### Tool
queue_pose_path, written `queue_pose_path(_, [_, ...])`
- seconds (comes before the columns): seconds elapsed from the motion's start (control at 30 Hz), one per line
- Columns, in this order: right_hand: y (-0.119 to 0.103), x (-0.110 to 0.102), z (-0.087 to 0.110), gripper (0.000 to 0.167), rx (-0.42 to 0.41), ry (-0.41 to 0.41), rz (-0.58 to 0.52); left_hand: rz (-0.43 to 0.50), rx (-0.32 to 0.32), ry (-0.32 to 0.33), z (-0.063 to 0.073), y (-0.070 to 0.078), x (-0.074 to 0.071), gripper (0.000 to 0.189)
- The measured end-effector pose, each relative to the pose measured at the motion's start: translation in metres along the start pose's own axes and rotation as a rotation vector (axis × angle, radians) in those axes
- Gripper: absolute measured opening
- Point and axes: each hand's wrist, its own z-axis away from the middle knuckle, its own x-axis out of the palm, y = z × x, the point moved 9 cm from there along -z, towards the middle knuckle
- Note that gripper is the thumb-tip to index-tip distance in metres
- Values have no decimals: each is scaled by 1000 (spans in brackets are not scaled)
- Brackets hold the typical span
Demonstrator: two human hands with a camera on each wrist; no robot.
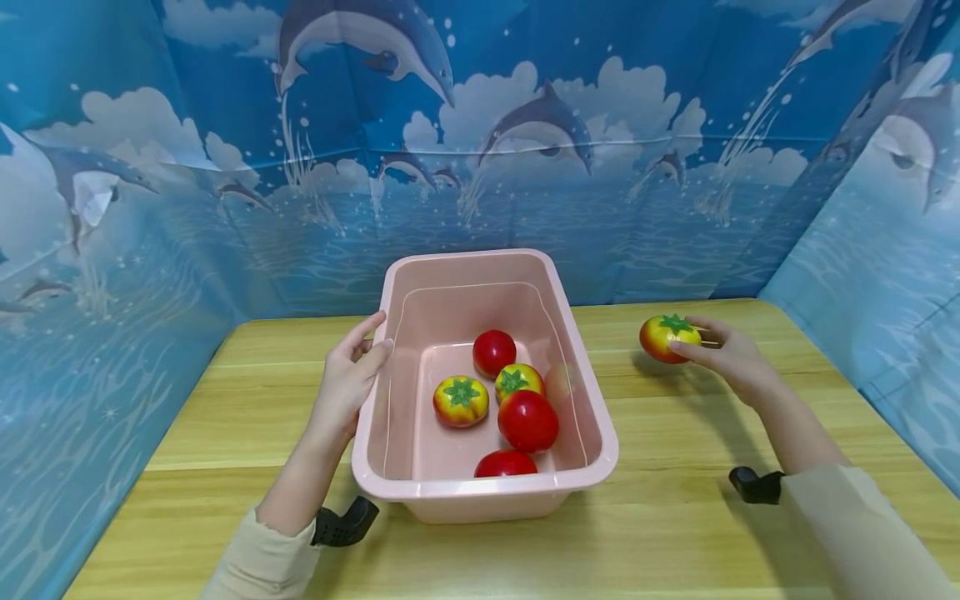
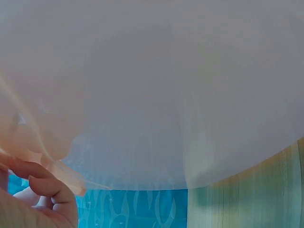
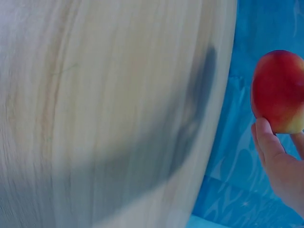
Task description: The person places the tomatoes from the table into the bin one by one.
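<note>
My left hand [image 1: 348,379] grips the left rim of a pink plastic bin [image 1: 487,506], thumb on the inner side. Inside lie a yellow-red toy tomato [image 1: 461,402] with a green star-shaped top, a second such tomato [image 1: 519,381], and plain red round pieces: one at the back [image 1: 494,353], one in the middle [image 1: 528,422] and one partly hidden behind the front rim [image 1: 506,463]. To the right of the bin, my right hand [image 1: 731,358] pinches another toy tomato [image 1: 670,339] over the table. Its red underside shows in the right wrist view.
The bin stands on a wooden table [image 1: 247,417]. A blue dolphin-print cloth [image 1: 510,200] hangs behind the table and along both sides. Black wrist devices show at the left cuff [image 1: 345,523] and the right cuff [image 1: 756,486].
</note>
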Motion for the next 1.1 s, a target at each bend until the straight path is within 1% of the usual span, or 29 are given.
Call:
queue_pose_path(0.3, [-21,4,8,79,-45,-25,8,-4,-1,-1,0,-1,-1,47])
queue_pose_path(0.47, [-34,6,11,78,-57,-28,43,-8,-2,-1,-1,0,-1,47])
queue_pose_path(0.73, [-62,14,20,72,-120,-67,42,-6,3,2,-1,0,-1,46])
queue_pose_path(0.97, [-85,16,26,67,-184,-56,29,-3,11,8,-2,0,-2,46])
queue_pose_path(1.1, [-96,17,28,65,-218,-66,16,4,15,9,-2,0,-2,46])
